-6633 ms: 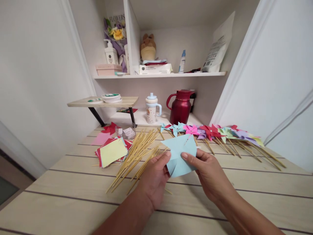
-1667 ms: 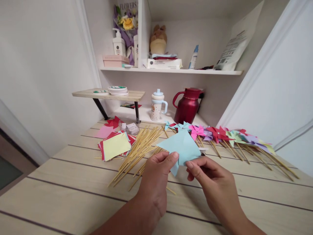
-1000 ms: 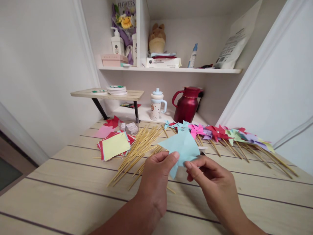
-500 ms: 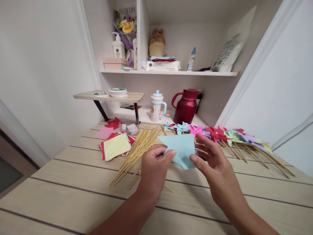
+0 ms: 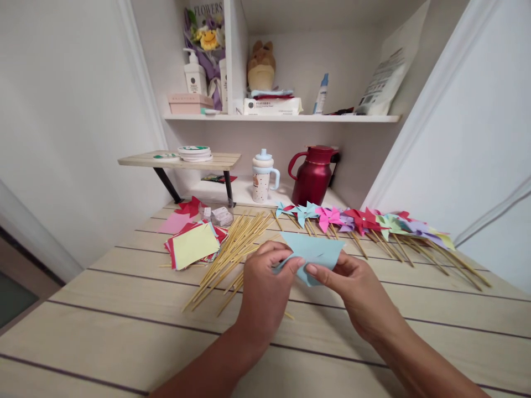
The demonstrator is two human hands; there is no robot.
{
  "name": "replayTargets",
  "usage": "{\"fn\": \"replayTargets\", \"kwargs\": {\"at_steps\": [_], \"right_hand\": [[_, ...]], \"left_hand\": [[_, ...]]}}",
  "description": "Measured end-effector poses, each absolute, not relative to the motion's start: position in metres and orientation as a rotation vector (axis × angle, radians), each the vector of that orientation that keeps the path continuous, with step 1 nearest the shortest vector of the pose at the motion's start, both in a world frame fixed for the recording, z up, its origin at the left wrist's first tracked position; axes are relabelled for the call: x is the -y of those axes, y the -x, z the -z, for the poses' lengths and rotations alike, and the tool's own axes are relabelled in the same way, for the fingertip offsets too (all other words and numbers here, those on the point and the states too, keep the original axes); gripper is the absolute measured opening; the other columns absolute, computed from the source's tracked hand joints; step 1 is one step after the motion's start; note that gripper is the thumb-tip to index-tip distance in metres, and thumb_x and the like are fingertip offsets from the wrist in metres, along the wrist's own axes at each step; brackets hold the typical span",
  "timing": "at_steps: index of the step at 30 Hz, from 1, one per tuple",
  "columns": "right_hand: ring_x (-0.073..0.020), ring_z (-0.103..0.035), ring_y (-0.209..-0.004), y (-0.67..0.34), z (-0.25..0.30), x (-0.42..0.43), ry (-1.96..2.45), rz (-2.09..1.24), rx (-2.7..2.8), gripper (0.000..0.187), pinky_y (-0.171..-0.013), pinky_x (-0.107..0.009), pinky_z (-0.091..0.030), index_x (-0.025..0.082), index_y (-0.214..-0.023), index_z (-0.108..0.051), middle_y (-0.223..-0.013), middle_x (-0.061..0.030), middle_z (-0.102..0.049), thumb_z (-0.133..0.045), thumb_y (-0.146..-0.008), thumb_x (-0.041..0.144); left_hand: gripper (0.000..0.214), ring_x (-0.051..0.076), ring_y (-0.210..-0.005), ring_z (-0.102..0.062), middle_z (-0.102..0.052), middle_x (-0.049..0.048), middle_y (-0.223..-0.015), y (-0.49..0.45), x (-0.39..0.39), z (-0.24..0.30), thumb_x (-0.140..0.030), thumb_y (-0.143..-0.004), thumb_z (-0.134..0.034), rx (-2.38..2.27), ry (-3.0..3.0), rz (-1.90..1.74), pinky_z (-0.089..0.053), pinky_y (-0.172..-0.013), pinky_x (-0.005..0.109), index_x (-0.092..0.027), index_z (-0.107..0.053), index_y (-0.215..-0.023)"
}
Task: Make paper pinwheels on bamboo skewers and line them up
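Observation:
Both my hands hold a light blue paper square (image 5: 317, 251) just above the wooden table (image 5: 124, 326). My left hand (image 5: 265, 290) pinches its left corner between thumb and fingers. My right hand (image 5: 352, 290) pinches its lower middle edge. The paper is tipped almost flat, with one flap folded under. A pile of bamboo sticks (image 5: 232, 251) lies just left of and behind my left hand. A stack of coloured paper squares (image 5: 193, 251), yellow on top, lies further left.
A row of finished paper pinwheels on sticks (image 5: 365, 221) stretches along the back right of the table. Behind stand a red jug (image 5: 313, 174), a sippy cup (image 5: 262, 177) and a small wooden riser (image 5: 178, 163). A wall shelf (image 5: 282, 117) carries bottles and boxes.
The blue paper has tipped down from nearly upright to almost flat. My right hand, fingers spread half a second ago, has closed on the paper's lower edge.

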State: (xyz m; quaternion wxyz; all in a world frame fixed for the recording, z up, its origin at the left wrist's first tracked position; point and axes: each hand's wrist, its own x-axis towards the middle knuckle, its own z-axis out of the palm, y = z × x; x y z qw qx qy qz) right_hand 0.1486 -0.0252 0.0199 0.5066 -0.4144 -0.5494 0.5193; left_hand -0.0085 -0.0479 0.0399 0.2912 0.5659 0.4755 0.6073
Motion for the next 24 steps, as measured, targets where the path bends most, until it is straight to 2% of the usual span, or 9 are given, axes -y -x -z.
{"fn": "replayTargets", "kwargs": {"at_steps": [5, 9, 11, 14, 16, 20, 24], "right_hand": [[-0.0189, -0.064, -0.070, -0.148, -0.019, 0.027, 1.071, -1.260, 1.272, 0.030, -0.067, -0.031, -0.050, 0.018, -0.082, -0.078, -0.082, -0.0050, -0.077, -0.086, -0.065, 0.042], [-0.0181, -0.062, -0.065, -0.143, -0.016, 0.028, 1.092, -1.295, 1.152, 0.031, -0.061, -0.029, -0.047, 0.016, -0.080, -0.077, -0.077, -0.0058, -0.076, -0.088, -0.063, 0.041], [-0.0180, -0.062, -0.067, -0.140, -0.016, 0.027, 1.070, -1.323, 1.055, 0.031, -0.062, -0.029, -0.047, 0.017, -0.083, -0.078, -0.080, -0.0057, -0.077, -0.088, -0.062, 0.038], [-0.0169, -0.063, -0.068, -0.137, -0.017, 0.025, 0.984, -1.340, 0.906, 0.025, -0.062, -0.028, -0.047, 0.020, -0.082, -0.077, -0.083, -0.0034, -0.078, -0.088, -0.064, 0.034], [-0.0169, -0.064, -0.068, -0.137, -0.019, 0.023, 0.926, -1.330, 0.836, 0.021, -0.062, -0.028, -0.047, 0.021, -0.080, -0.077, -0.084, -0.0023, -0.078, -0.087, -0.066, 0.032], [-0.0163, -0.065, -0.070, -0.136, -0.023, 0.023, 0.850, -1.317, 0.718, 0.019, -0.064, -0.027, -0.048, 0.022, -0.082, -0.077, -0.085, -0.0013, -0.078, -0.086, -0.068, 0.030], [-0.0163, -0.068, -0.080, -0.132, -0.023, 0.026, 0.785, -1.360, 0.712, 0.020, -0.075, -0.026, -0.051, 0.022, -0.086, -0.078, -0.091, -0.0018, -0.079, -0.086, -0.069, 0.030]], "left_hand": [[0.019, 0.019, -0.074, -0.059, -0.063, 0.0012, -0.072, 0.007, 0.048, -0.037, -0.021, -0.078, -0.071, -1.316, -1.564, -1.612, -0.041, -0.078, 0.033, -0.023, -0.069, -0.059], [0.012, 0.022, -0.082, -0.063, -0.068, 0.0031, -0.079, 0.006, 0.047, -0.035, -0.020, -0.075, -0.074, -1.316, -1.474, -1.645, -0.043, -0.084, 0.035, -0.023, -0.072, -0.063], [0.003, 0.023, -0.093, -0.063, -0.071, 0.0051, -0.094, 0.006, 0.047, -0.034, -0.025, -0.077, -0.073, -1.286, -1.381, -1.686, -0.044, -0.089, 0.035, -0.024, -0.076, -0.079], [0.035, 0.024, -0.110, -0.061, -0.068, 0.0078, -0.118, 0.010, 0.045, -0.035, -0.041, -0.084, -0.068, -1.266, -1.107, -1.733, -0.043, -0.097, 0.035, -0.026, -0.070, -0.115], [0.046, 0.024, -0.119, -0.058, -0.065, 0.0091, -0.126, 0.011, 0.044, -0.034, -0.052, -0.086, -0.063, -1.245, -0.912, -1.705, -0.041, -0.100, 0.035, -0.026, -0.064, -0.124], [0.053, 0.027, -0.121, -0.057, -0.066, 0.0104, -0.127, 0.006, 0.045, -0.029, -0.064, -0.084, -0.058, -1.108, -0.831, -1.507, -0.042, -0.098, 0.037, -0.023, -0.069, -0.116], [0.045, 0.028, -0.117, -0.059, -0.070, 0.0107, -0.118, -0.004, 0.050, -0.026, -0.055, -0.078, -0.072, -1.015, -0.875, -1.388, -0.042, -0.097, 0.036, -0.021, -0.073, -0.107]]}}
